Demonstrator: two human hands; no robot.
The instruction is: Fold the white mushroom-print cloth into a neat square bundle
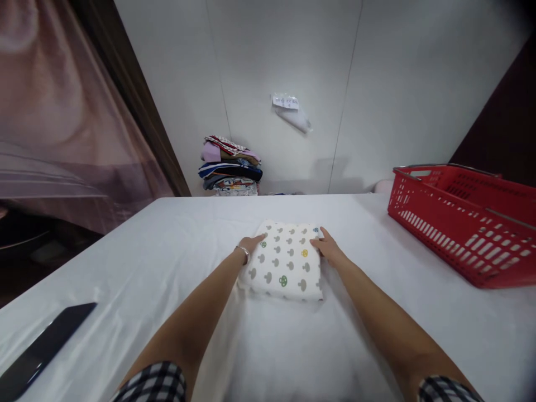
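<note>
1. Cloth (285,259), white with a mushroom print and folded into a layered, roughly square pad, lies at the middle of the white-covered table (176,245), ahead of you and between your two hands.
2. Left grip: your left hand (252,244) grasps the left side of the pad toward its far corner, thumb over the top. The other fingers are hidden, presumably underneath.
3. Right grip: your right hand (330,248) grasps the right side near the far corner, thumb on the printed face and a finger along the edge. How firmly either hand presses cannot be told.
4. Position relative to grip: the bulk of the pad lies between your hands and on the near side of them; its near edge is unheld. Whether the sides are lifted off the table cannot be determined.
5. Step in hand, as judged: handling and squaring the folded pad. The next move would call for even pressure from both hands, so the layers do not slip.
6. Surroundings: a red basket (444,215) stands to the right, well apart from the pad. A dark phone-like object (46,346) lies near left. Beyond the table's far edge, left of centre, a stack of fabrics (230,167) sits against the wall (293,50).
</note>
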